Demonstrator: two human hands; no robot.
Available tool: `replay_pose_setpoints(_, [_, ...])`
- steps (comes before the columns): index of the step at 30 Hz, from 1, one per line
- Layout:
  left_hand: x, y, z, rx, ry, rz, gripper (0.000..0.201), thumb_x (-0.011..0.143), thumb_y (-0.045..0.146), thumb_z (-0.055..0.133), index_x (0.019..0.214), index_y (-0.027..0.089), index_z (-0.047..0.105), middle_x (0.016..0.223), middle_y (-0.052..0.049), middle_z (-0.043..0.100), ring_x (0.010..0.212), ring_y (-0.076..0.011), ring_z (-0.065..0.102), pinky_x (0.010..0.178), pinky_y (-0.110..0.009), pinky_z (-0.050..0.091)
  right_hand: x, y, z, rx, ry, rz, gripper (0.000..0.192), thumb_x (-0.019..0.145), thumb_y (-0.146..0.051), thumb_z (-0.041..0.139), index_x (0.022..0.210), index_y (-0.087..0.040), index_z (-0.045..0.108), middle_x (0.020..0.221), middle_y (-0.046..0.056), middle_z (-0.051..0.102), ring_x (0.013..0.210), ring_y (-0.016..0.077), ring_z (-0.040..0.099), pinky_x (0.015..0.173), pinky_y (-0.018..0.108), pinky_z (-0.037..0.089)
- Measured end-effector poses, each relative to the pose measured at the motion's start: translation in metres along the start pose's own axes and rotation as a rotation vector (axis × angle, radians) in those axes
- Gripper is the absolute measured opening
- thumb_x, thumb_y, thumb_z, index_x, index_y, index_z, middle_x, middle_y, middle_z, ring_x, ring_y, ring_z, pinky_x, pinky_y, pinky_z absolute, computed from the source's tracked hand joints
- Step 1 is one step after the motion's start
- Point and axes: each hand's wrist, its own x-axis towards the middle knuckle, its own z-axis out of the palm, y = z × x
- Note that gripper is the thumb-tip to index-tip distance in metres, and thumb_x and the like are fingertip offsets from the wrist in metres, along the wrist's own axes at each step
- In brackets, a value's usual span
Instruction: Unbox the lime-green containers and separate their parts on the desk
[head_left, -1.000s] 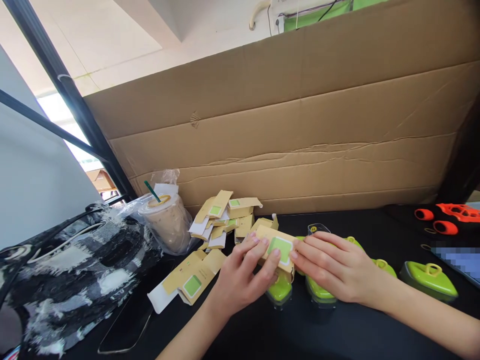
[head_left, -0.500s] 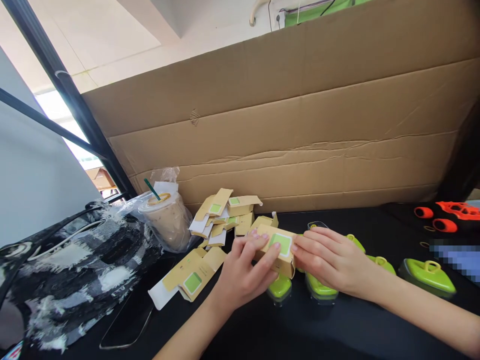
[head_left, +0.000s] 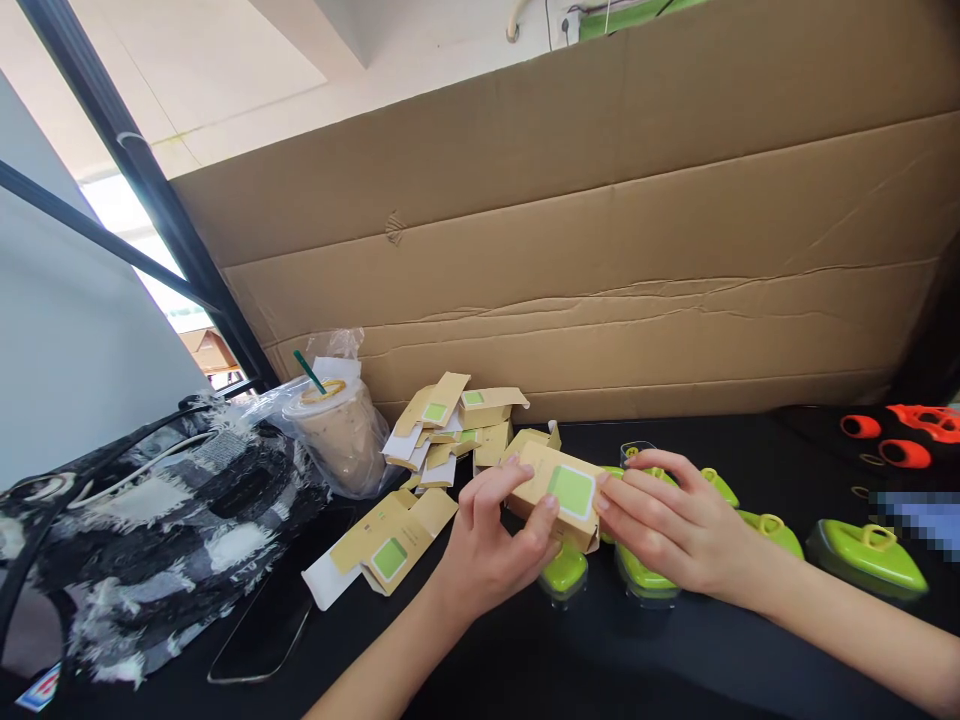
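Note:
A small tan cardboard box (head_left: 546, 472) with a green square on its top face is held between my two hands above the black table. My left hand (head_left: 486, 550) grips its left and near side, thumb against the near edge by the green square. The fingers of my right hand (head_left: 686, 528) press together at the box's right end; their tips are partly hidden. Beneath and behind the hands stand several green-lidded items with clear bases, one green item (head_left: 564, 575) just below the box.
Left of the hands lie a pile of opened tan boxes (head_left: 446, 420) and a flattened box (head_left: 386, 545). Beyond are a bagged drink cup (head_left: 337, 430), a phone (head_left: 259, 635) and a black-and-white fabric bag (head_left: 165, 520). An orange toy chassis (head_left: 926, 425) sits far right; a cardboard sheet (head_left: 570, 250) stands behind.
My left fingers have shifted back toward the left, baring more of the box's top. The box is turned slightly. The whole view has shifted a little.

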Motion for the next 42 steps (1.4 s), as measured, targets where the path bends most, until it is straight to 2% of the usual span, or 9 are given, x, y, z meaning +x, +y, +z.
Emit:
replay_pose_setpoints(9, [-0.004,-0.002,0.003,-0.059,-0.048,0.001,0.032,0.070,0.015,0.067,0.099,0.020,0.054,0.096,-0.007,0.051,0.092,-0.0201,0.051,0.082,-0.038,0.052,-0.004,0.001,0.002,0.020,-0.025,-0.024,0.020,0.087,-0.004,0.050,0.081,-0.021,0.060,0.084,0.002,0.072,0.076,0.0144,0.062,0.081,0.042,0.048])
replay_pose_setpoints(16, [-0.002,-0.008,0.003,-0.237,-0.009,-0.221,0.058,0.069,0.016,0.069,0.118,0.027,0.042,0.099,-0.005,0.049,0.093,-0.0223,0.053,0.081,-0.045,0.053,0.002,0.005,-0.006,0.077,0.008,0.025,0.024,0.088,-0.007,0.040,0.083,-0.023,0.057,0.082,0.004,0.070,0.081,0.0176,0.062,0.074,0.038,0.049])
replay_pose_setpoints(18, [0.000,-0.008,0.001,-0.216,-0.045,-0.238,0.058,0.070,0.017,0.066,0.121,0.026,0.040,0.101,-0.007,0.050,0.096,-0.0240,0.053,0.083,-0.045,0.052,0.007,0.007,-0.009,0.149,-0.041,0.074,0.012,0.091,-0.022,0.046,0.084,-0.021,0.056,0.082,0.006,0.068,0.079,0.0192,0.061,0.069,0.035,0.049])
replay_pose_setpoints(21, [0.002,-0.009,-0.002,-0.106,-0.138,-0.231,0.060,0.072,0.018,0.062,0.127,0.021,0.039,0.101,-0.009,0.052,0.097,-0.0251,0.054,0.082,-0.041,0.051,0.013,0.006,-0.015,0.401,-0.198,0.181,0.038,0.090,-0.054,0.041,0.079,-0.020,0.054,0.070,0.005,0.063,0.062,0.0172,0.056,0.056,0.031,0.045])
replay_pose_setpoints(24, [0.004,-0.009,-0.002,0.011,-0.199,-0.142,0.056,0.072,0.021,0.062,0.126,0.021,0.046,0.101,-0.009,0.054,0.094,-0.0240,0.054,0.088,-0.041,0.048,0.015,0.000,-0.017,0.599,-0.331,0.370,0.031,0.096,-0.036,0.036,0.076,-0.020,0.054,0.063,0.000,0.058,0.054,0.0118,0.053,0.050,0.025,0.040])
replay_pose_setpoints(27, [0.006,-0.007,-0.002,0.087,-0.176,-0.024,0.045,0.071,0.020,0.063,0.115,0.023,0.055,0.100,-0.008,0.057,0.089,-0.0221,0.056,0.097,-0.045,0.042,0.014,-0.007,-0.017,0.666,-0.378,0.532,0.011,0.093,-0.021,0.045,0.094,-0.023,0.056,0.071,-0.003,0.062,0.054,0.0084,0.057,0.050,0.021,0.040])
replay_pose_setpoints(29, [0.006,-0.005,-0.003,0.128,-0.172,0.012,0.040,0.071,0.021,0.062,0.111,0.024,0.058,0.098,-0.008,0.059,0.085,-0.0215,0.057,0.098,-0.047,0.039,0.014,-0.010,-0.017,0.652,-0.379,0.576,0.018,0.092,-0.019,0.046,0.108,-0.024,0.054,0.080,-0.002,0.066,0.056,0.0084,0.059,0.051,0.020,0.042])
replay_pose_setpoints(36, [0.005,0.000,-0.004,0.197,-0.269,0.032,0.040,0.078,0.031,0.058,0.118,0.027,0.057,0.083,-0.003,0.060,0.076,-0.0183,0.057,0.106,-0.055,0.026,0.016,-0.015,-0.018,0.535,-0.322,0.388,0.019,0.092,-0.014,0.045,0.105,-0.022,0.055,0.068,-0.004,0.062,0.053,0.0107,0.057,0.049,0.024,0.038])
replay_pose_setpoints(42, [0.001,0.000,0.001,0.111,-0.233,-0.018,0.035,0.081,0.020,0.055,0.115,0.030,0.055,0.108,-0.010,0.053,0.102,-0.0262,0.055,0.099,-0.063,0.033,0.016,-0.018,-0.018,0.573,-0.351,0.490,0.018,0.092,-0.015,0.045,0.106,-0.024,0.053,0.074,-0.004,0.064,0.058,0.0105,0.059,0.051,0.023,0.039])
